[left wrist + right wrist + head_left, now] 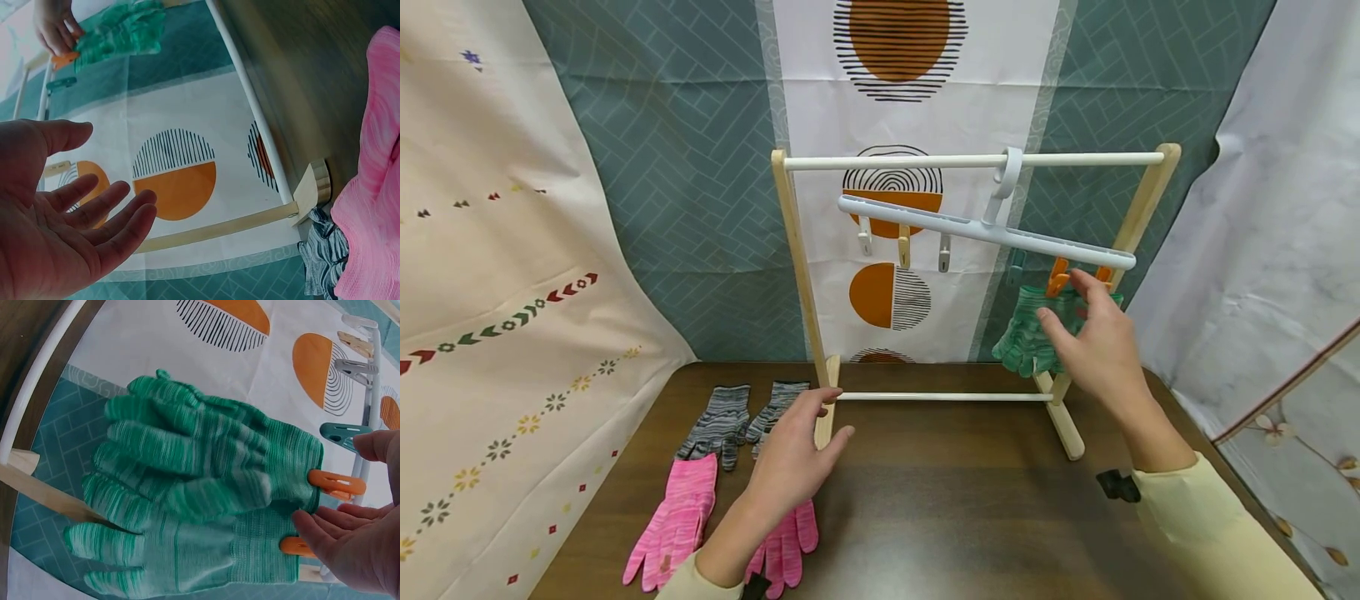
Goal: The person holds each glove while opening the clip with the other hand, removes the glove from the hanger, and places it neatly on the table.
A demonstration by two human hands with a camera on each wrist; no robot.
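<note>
Two streaky green knit gloves point(187, 444), cuff-up and overlapping, in orange clips point(340, 482) under a hanger point(917, 218).

Open counter point(940, 500) btwn L hand point(797, 458) & R hand point(1101, 342), in front of low bar point(943, 397). Above it, way thru rack point(1145, 200) opens up to tilted hanger point(985, 229); clips point(904, 247) dangle there. L post point(798, 250) stands just past L hand. R side blocked by green gloves point(1030, 329); pink gloves point(677, 521) & gray gloves point(718, 421) crowd counter's L side.
</note>
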